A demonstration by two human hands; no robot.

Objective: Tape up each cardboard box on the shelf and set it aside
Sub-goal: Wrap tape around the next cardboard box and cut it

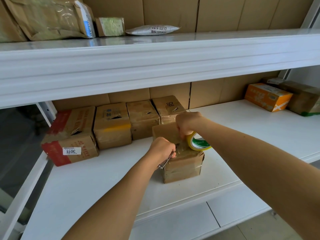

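Along the back of the white shelf (103,179), toward its left end, four cardboard boxes stand in a row (112,125), touching side by side; each shows a torn slot in its top, and from their glossy wrapping they look already taped, though this cannot be confirmed.

In front of the right end of that row, near the middle of the shelf and well back from its front edge, stands the box being worked on (181,163). It is small and brown, with wrinkled clear tape across its top and bands of tape around its near side. Its long axis runs from front to back, away from the person.

The left hand (161,149) is at the box's left top edge, clenched around a small metal tool (165,161) that looks like a cutter; its tip lies where the tape crosses the top. The right hand (187,124) comes in over the far part of the box and grasps a roll of yellowish tape (199,142) with a green and white core, the roll held on edge over the top's right side.

The tape stretch between roll and box lies directly between the two hands, so the cut probably falls to the left hand, which is nearer the seam.

At the far right of the shelf, well apart, sit an orange box (267,97) and a darker brown box (304,99).
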